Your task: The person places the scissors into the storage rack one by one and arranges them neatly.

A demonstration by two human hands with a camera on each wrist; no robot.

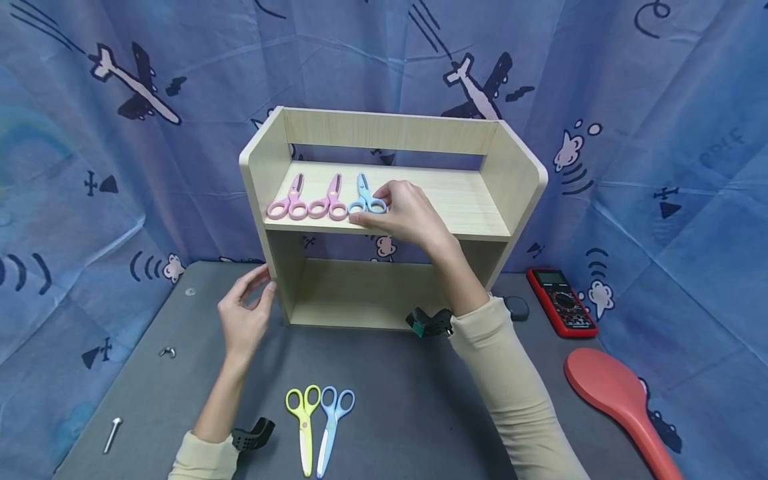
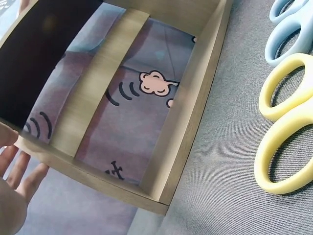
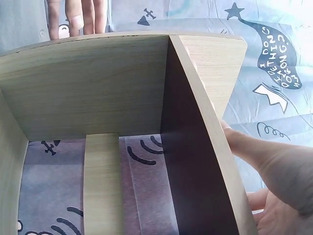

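On the upper board of a small wooden shelf lie two pink scissors and, to their right, light-blue scissors, all with blades toward the back. My right hand pinches the light-blue scissors at the handle, thumb at the board's front edge; in the right wrist view the board hides its fingertips. With fingers relaxed, my left hand touches the outside of the shelf's left side panel. In front of the shelf, yellow scissors and blue scissors lie side by side, handles toward the shelf.
A red multimeter and a dark mouse-like object lie right of the shelf. Nearer is a large red spoon. At the left are a bolt, a wing nut and a washer. Behind hangs a blue patterned curtain.
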